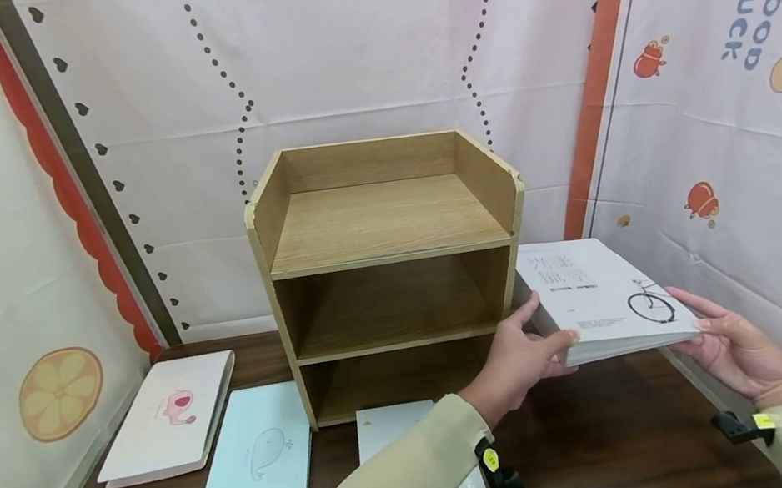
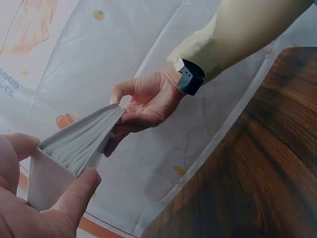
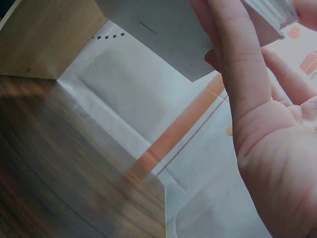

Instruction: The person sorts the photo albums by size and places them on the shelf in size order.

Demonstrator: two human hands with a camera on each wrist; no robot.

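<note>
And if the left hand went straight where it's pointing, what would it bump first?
The left hand would meet the white book first, since that's in its grip. Depth makes what's beyond hard to tell.

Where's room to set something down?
Bare: top and middle levels of the shelf; the table between left hand and right hand. Crowded: left of the shelf, by a white book and blue book; in front, by a third book under the left sleeve.
</note>
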